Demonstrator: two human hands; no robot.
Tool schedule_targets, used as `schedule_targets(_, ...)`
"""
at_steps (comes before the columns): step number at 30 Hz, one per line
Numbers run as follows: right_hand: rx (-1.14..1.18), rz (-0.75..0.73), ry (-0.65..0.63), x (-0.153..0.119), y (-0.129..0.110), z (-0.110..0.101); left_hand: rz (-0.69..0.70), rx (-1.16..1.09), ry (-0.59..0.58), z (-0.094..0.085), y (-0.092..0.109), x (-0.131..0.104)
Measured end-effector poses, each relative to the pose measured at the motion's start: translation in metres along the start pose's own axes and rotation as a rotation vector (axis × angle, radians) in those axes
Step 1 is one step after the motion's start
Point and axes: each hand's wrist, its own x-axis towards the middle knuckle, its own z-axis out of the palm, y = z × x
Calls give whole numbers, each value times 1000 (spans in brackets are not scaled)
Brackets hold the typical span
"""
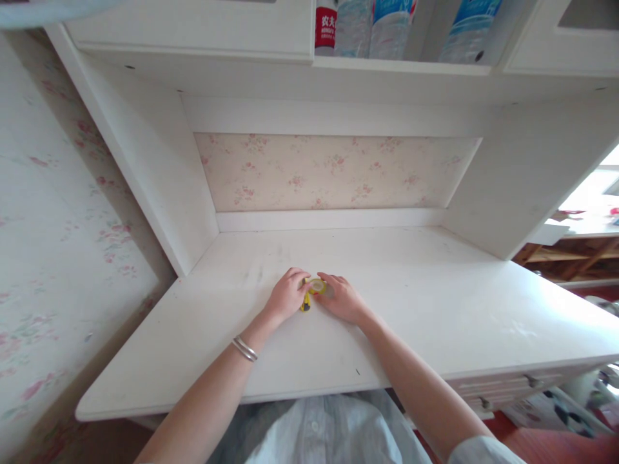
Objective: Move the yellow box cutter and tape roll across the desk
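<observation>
- Shirt front (314, 428), pale, bottom centre of the frame; both bare forearms run up from it toward mid-frame.
- Bracelet (244, 348), silver, on the left wrist, lower centre-left.
- Left hand (286, 296), centre of the frame, resting on the surface; its grip is curled over a small yellow-and-black object (305, 303), fingers touching it. What the object is cannot be told; most of it is hidden under the hand.
- Right hand (342, 298), just right of centre; its grip is pressed together, fingertips pinching a small roll of yellowish tape (318, 285) that sits between the two hands, touching the surface.
- Judgement on handling: the roll is small and light, so a steady pinch from one hand while the other anchors the yellow piece flat should keep both from sliding; wrists kept down on the surface would help control.
- Surface (435, 309), white desk top, scuffed, filling mid-frame.
- Floral wallpaper panel (333, 171), back of the desk alcove, upper centre.
- Water bottles (387, 26), on the shelf at top centre-right, well apart from the hands.
</observation>
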Motion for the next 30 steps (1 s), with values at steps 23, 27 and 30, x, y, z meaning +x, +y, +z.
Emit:
schedule_targets(23, 27, 60, -1, 7, 3, 5, -221, 16, -32, 6, -17, -5)
schedule_targets(27, 2, 43, -2, 7, 4, 5, -221, 16, -36, 6, -17, -5)
schedule_targets(30, -15, 47, -6, 7, 3, 5, -223, 19, -34, 6, -17, -5)
